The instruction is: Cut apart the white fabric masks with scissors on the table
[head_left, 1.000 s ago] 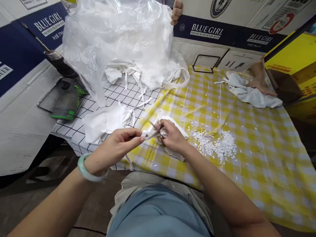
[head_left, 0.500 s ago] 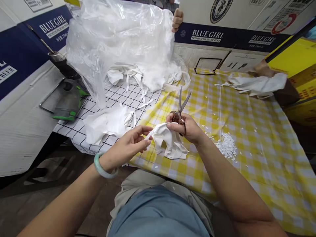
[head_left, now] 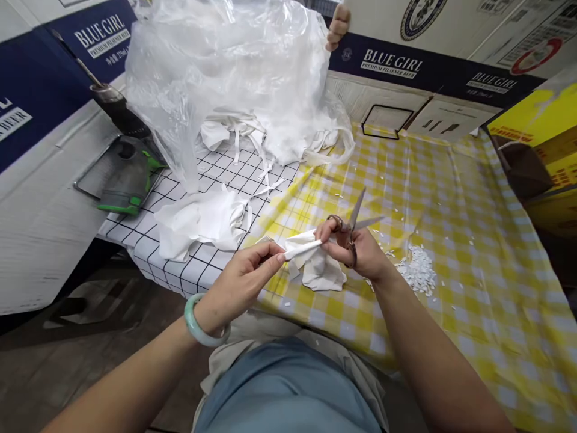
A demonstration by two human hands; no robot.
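Note:
My left hand [head_left: 246, 270], with a pale green bangle on the wrist, pinches one edge of a white cloth piece [head_left: 322, 272]. My right hand [head_left: 356, 243] has its fingers through the handles of a pair of scissors [head_left: 358, 216]. Its thumb and finger also grip the cloth, so the edge runs taut between both hands. The scissor blades are spread and point away from me, clear of the cloth. The rest of the piece hangs in folds down to the yellow checked tablecloth [head_left: 473, 240]. To the left lies a stack of white cloth pieces [head_left: 198, 222].
A clear plastic bag [head_left: 234, 66] spills white pieces at the back. Small white snippets [head_left: 417, 270] lie heaped at right. A green-and-grey power tool [head_left: 121, 174] stands left. Beer cartons [head_left: 392, 63] wall the table; another person's hand [head_left: 338, 27] grips one edge.
My hands have drawn the cloth's edge straight, and the scissors have tilted to the right. The white piece that was at the table's far right is no longer there. My view has shifted slightly.

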